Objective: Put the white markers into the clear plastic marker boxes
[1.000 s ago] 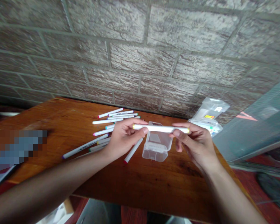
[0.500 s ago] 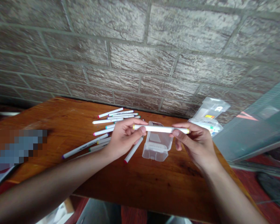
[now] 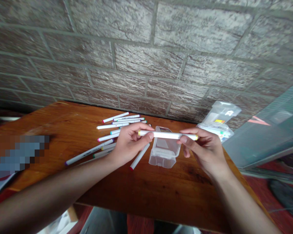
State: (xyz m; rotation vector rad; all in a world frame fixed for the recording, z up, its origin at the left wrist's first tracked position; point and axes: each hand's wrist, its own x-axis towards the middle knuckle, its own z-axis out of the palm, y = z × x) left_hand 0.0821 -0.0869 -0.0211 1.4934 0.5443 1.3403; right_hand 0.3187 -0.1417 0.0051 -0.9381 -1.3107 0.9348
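Note:
A white marker with yellow ends is held level between both hands, above the table. My left hand pinches its left end between thumb and fingers. At its right end, my right hand grips it with the thumb in front. Behind and below the marker lies a clear plastic case, partly covered by it. A marker with a red end rests on the table between my left hand and the case. Several more white markers with coloured ends lie left of and behind my left hand, some partly hidden by it.
On the wooden table, a second clear case stands open at the back right with markers inside. A blurred-out flat object is at the left edge. A brick wall rises behind, and a glass panel is on the right.

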